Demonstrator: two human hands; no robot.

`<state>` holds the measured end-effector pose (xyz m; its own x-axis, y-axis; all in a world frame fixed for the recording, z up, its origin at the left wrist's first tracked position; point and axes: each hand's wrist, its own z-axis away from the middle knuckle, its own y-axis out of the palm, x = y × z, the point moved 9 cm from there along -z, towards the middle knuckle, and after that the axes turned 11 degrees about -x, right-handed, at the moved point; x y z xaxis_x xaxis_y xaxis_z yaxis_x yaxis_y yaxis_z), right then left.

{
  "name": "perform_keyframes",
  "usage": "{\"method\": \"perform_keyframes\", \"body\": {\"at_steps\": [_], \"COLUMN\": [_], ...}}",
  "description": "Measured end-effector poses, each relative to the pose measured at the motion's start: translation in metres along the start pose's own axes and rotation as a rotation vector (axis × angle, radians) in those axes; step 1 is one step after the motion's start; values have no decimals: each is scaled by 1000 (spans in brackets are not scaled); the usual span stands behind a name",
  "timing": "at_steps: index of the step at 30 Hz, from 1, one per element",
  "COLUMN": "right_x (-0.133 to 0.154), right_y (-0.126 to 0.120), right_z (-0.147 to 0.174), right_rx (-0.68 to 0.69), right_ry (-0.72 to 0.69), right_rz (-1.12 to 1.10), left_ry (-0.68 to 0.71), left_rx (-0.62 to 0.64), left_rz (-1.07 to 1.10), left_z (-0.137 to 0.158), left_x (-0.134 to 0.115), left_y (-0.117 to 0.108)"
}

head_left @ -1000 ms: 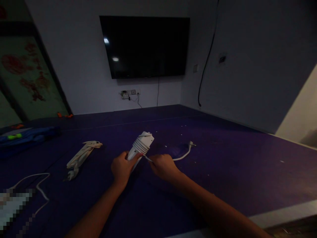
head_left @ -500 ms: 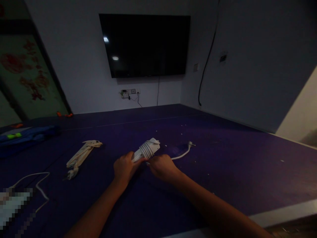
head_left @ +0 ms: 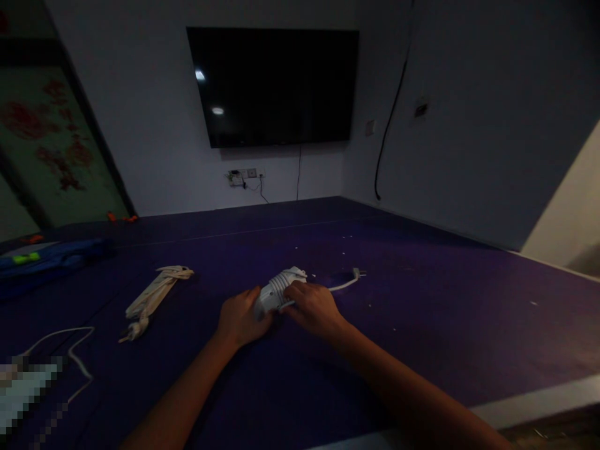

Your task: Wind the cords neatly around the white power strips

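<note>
power strip (head_left: 267, 304), white, sits in the middle of the view, tilted with its far end toward two o'clock, above or on the purple surface (head_left: 459, 325); i cannot tell whether it touches. the left hand (head_left: 241, 317) is closed around its near end, at the strip's seven o'clock. coils of white cord (head_left: 280, 282) circle the body toward the far end, and the right hand (head_left: 313, 306), at four o'clock of the strip, has its fingers curled in against those coils, apparently pinching the cord, though the fingertips are partly hidden. the loose length of cord runs out past the right hand to a plug (head_left: 357, 273) lying at three o'clock, prongs pointing right. at nine o'clock, well apart, lies a second power strip (head_left: 149, 297) bound lengthwise in its own cord, its plug (head_left: 135, 329) at the lower end. farther out toward half past eight a thin white cable (head_left: 83, 365) loops beside a pixelated pale object (head_left: 25, 394). blue cloth (head_left: 70, 255) with a neon-green item (head_left: 27, 257) on it lies toward ten. on the wall at twelve o'clock hangs a flat-screen television (head_left: 276, 87), any brand mark too dark to read, above wall sockets (head_left: 246, 177). the red door decorations (head_left: 65, 162) at ten o'clock look like lettering, too blurred to make out.
</note>
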<state>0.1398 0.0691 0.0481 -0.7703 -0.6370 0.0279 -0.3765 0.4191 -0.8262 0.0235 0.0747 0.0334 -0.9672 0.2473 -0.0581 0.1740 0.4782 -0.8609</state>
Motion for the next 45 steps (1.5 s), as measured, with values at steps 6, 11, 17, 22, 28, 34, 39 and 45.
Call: {"method": "perform_keyframes", "body": {"at_steps": [6,11,17,22,28,34,39,45], "right_x": [6,10,0,-19,-32,-31,-36,-43], "right_y": [6,7,-8,-16,-15,-19,-23,-22], "right_z": [1,1,-1,-4,-5,-4,-5,-9], "right_rx": [27,19,-78,-179,-256,-323,-351,-348], "right_ry": [-69,-134,-149,-76,-25,-87,-69,23], "right_rz": [-37,-58,-148,-115,-24,-21,-149,-352], "left_ry": [54,48,1,-65,-90,-17,87,189], "left_rx": [74,117,82,40,64,102,154,134], "left_rz": [-83,-100,-89,-83,-83,-22,2,-22], "left_z": [1,2,2,-1,-2,-2,1,3], "left_x": [-3,-5,-2,10,15,3,-10,-22], "left_y": [8,8,0,-4,-5,-3,-4,-5]}}
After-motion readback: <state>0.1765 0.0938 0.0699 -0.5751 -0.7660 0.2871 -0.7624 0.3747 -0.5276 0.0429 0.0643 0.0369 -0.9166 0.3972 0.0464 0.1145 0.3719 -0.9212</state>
